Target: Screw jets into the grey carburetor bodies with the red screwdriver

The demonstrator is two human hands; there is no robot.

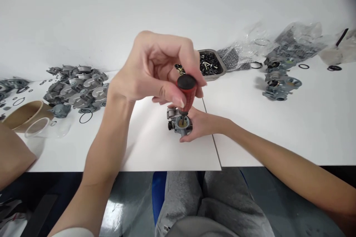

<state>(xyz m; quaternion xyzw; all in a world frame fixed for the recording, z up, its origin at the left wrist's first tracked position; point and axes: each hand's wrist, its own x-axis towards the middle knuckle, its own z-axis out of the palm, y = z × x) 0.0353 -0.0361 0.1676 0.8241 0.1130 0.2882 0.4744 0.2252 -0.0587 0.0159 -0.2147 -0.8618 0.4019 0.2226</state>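
My left hand (151, 68) grips a screwdriver (187, 92) with a red handle and black cap, held upright. Its tip goes down into the round opening of a small grey metal carburetor body (179, 123). My right hand (201, 124) reaches in from the right and holds that part against the white table (292, 129), fingers wrapped around its far side. The screwdriver's shaft is mostly hidden by my left fingers and the handle.
A heap of grey metal parts (75, 89) and loose black O-rings (85, 117) lie at the left, by a paper cup (23, 114) and a clear cup (41, 127). A tray of screws (210, 64), plastic bags (294, 40) and more carburetors (278, 83) sit at the back right. Another person's arm (11, 155) enters at the far left.
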